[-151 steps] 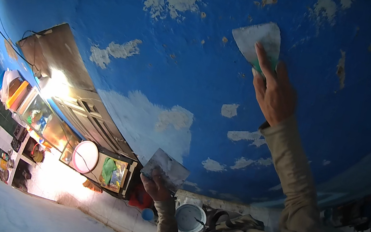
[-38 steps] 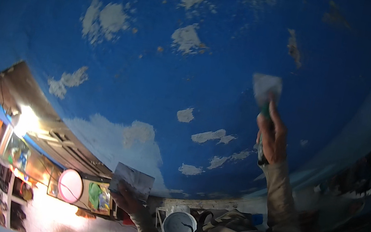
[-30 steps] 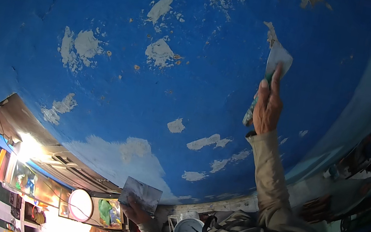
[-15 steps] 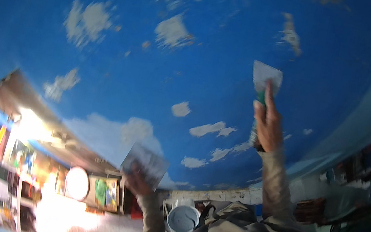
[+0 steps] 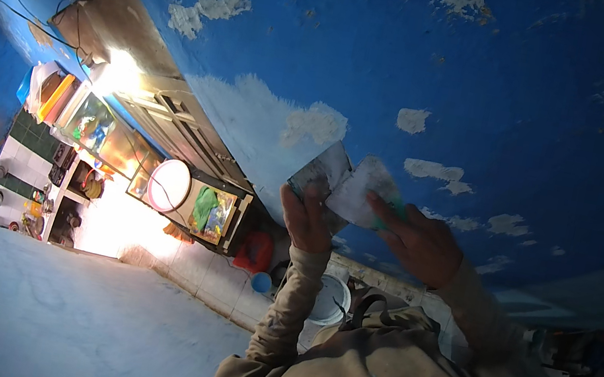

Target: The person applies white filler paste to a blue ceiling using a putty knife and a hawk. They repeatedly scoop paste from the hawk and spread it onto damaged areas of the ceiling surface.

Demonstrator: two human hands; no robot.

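Observation:
My left hand (image 5: pixel 305 223) grips a flat, grey, smeared metal scraper plate (image 5: pixel 320 169), its fingers closed at the lower edge. In my right hand (image 5: pixel 427 247) is a putty knife (image 5: pixel 359 192) with a broad pale blade; a bit of its green handle shows by the fingers. The two blades meet or overlap at their edges, though I cannot tell how firmly they touch. Behind them stands a blue wall (image 5: pixel 305 35) with rough whitish filler patches (image 5: pixel 412 120) and a larger pale area (image 5: pixel 239 109) next to the left hand.
Below my hands is a white bucket (image 5: pixel 331 300), partly hidden by my left arm and shirt. A small blue container (image 5: pixel 261 282) is near it. To the left are a bright lamp (image 5: pixel 122 72), a round pinkish-white basin (image 5: pixel 168 185), crowded shelves and a hanging cable (image 5: pixel 33 20).
My right hand has brought the putty knife down and left from the wall to the plate in my left hand. The view has turned, showing more of the room at left.

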